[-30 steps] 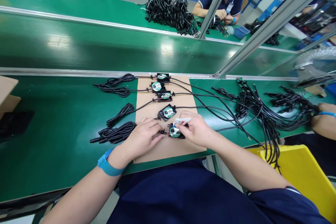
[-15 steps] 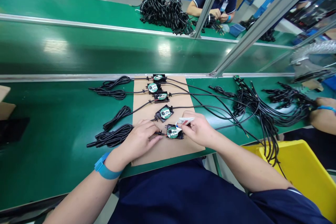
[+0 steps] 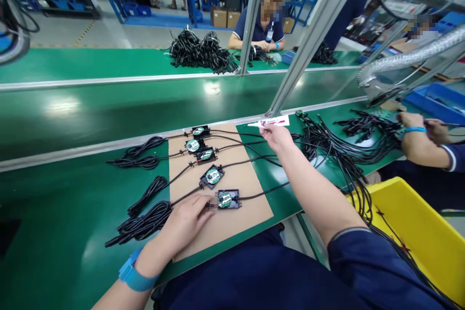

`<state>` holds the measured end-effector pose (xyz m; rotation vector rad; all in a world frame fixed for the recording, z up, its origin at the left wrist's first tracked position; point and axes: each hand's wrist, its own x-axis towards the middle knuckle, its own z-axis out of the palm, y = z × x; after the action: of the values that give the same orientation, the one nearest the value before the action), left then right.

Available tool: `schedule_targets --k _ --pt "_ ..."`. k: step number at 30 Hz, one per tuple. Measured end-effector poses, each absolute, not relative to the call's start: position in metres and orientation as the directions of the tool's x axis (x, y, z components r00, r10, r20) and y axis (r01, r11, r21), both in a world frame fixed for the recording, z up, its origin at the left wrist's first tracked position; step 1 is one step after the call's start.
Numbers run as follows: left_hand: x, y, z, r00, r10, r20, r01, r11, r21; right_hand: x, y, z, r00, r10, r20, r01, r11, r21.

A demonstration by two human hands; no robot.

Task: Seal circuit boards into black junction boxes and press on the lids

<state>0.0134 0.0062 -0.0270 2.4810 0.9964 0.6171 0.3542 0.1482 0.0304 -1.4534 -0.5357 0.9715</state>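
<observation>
By the counter's (image 3: 72, 232) front edge, the left hand (image 3: 187, 218) lies on a cardboard sheet (image 3: 232, 230), fingers and thumb at the cable entering the nearest black housing (image 3: 234, 199); whether they pinch it I cannot tell. That housing, a green circuit board inside, sits toward the sheet's front edge; four more housings (image 3: 212, 177) run back to its far edge. Coiled cables (image 3: 145, 223) lie left of the sheet. Below the front edge, at right, is a yellow bin (image 3: 417, 218).

The right hand (image 3: 278, 138) grips a white tube (image 3: 278, 121) by the sheet's far right corner; its red and dark lettering is too small to read. A cable bundle (image 3: 323, 140) spreads toward the counter's right end, near a co-worker's hand (image 3: 410, 118).

Beyond the back edge, metal posts (image 3: 305, 38) partly block the view of a cable heap (image 3: 201, 51) and a seated person (image 3: 263, 24), whose badge is illegible.
</observation>
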Motion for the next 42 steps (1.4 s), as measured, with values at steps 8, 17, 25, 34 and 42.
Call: schedule_targets --k 8,17,25,34,42 --pt "0.021 -0.004 -0.021 0.579 0.794 0.186 0.654 -0.589 0.475 0.381 0.219 0.022 0.636 0.694 -0.338 -0.167 -0.304 -0.938" --pt "0.026 -0.006 -0.012 0.555 0.832 0.024 0.632 -0.44 0.638 0.328 0.023 -0.009 -0.382 0.91 0.164 0.543 0.365 -0.757" --pt "0.043 -0.006 -0.001 0.46 0.885 -0.071 0.668 -0.293 0.684 0.314 -0.035 -0.015 -0.517 0.834 0.19 0.592 0.51 -0.624" --pt "0.074 0.0 0.0 0.261 0.96 -0.103 0.836 -0.171 0.522 0.311 -0.035 -0.002 -0.508 0.839 0.194 0.716 0.536 -0.448" --pt "0.076 0.003 -0.014 0.218 0.961 -0.169 0.827 -0.09 0.554 0.308 -0.03 -0.002 -0.526 0.848 0.069 0.752 0.501 -0.43"
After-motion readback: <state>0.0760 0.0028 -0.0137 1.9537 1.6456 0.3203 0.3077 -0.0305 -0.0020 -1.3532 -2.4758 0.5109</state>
